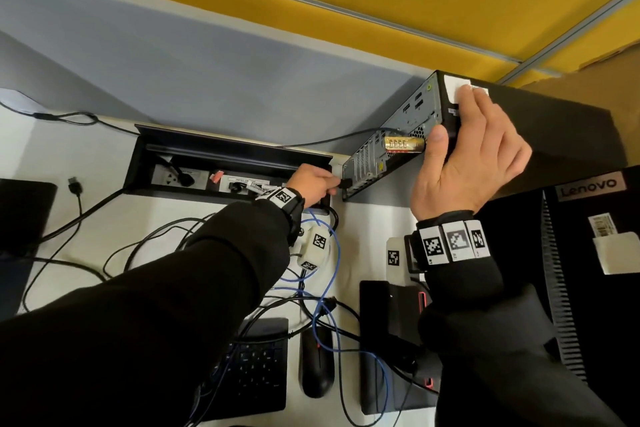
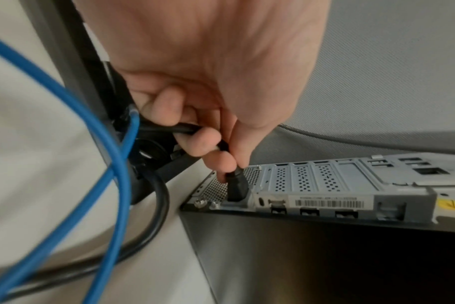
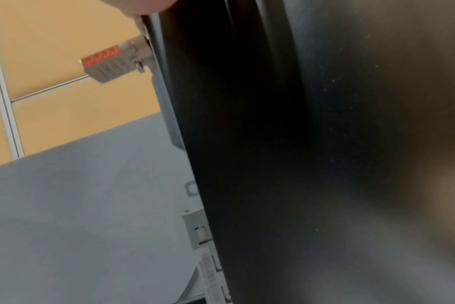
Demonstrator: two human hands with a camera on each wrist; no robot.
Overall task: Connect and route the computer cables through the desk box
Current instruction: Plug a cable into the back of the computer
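the left hand pinched a black plug between thumb and fingertips, its tip at a socket near the low corner of the computer back panel; how far it was seated could not be told. its black cable ran back toward the open desk box, the far end hidden. the right hand gripped the computer's upper edge, thumb near a brass lock. a blue cable looped over the desk. the right wrist view was mostly blurred black casing.
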